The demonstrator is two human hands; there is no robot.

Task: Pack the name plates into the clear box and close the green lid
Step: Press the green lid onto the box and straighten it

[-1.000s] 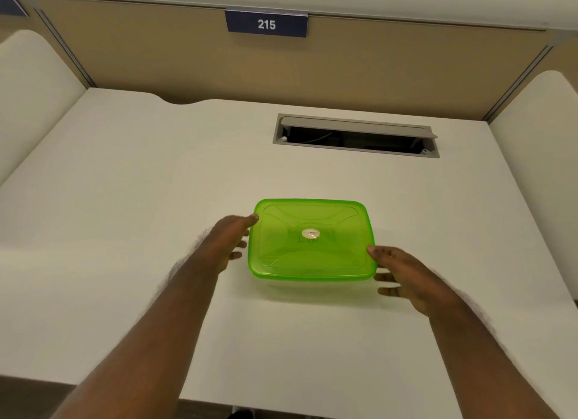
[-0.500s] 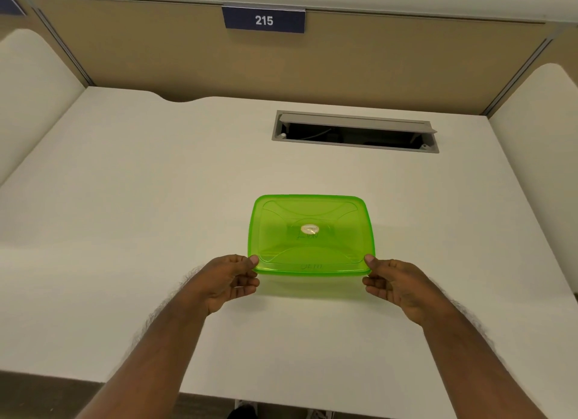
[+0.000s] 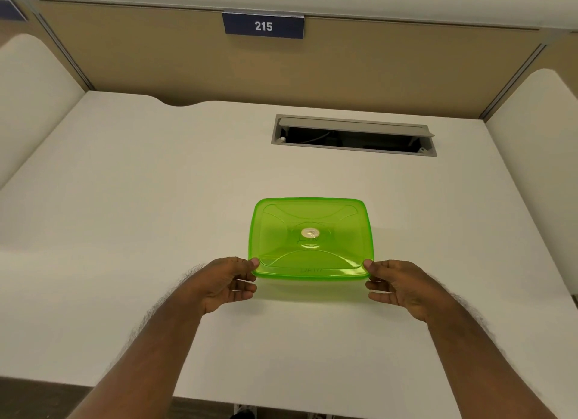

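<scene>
With the translucent green plastic lid (image 3: 310,238) lying over the clear box between our hands, we judge the step to be sealing its near corners. Our left hand (image 3: 223,283) pinches the lid's near-left corner, thumb on top and fingers curled beneath the rim; our right hand (image 3: 398,283) does the same at the near-right corner. We would press both thumbs down evenly, then work along the far edge until the rim sits flush all round. Whether the name plates are inside we cannot tell through the green.

On the white table (image 3: 125,199), left of our hands is bare surface. Well beyond them are the blue "215" sign (image 3: 263,26) and, rightwards, an open grey cable hatch (image 3: 353,135). Nothing stands in the way.
</scene>
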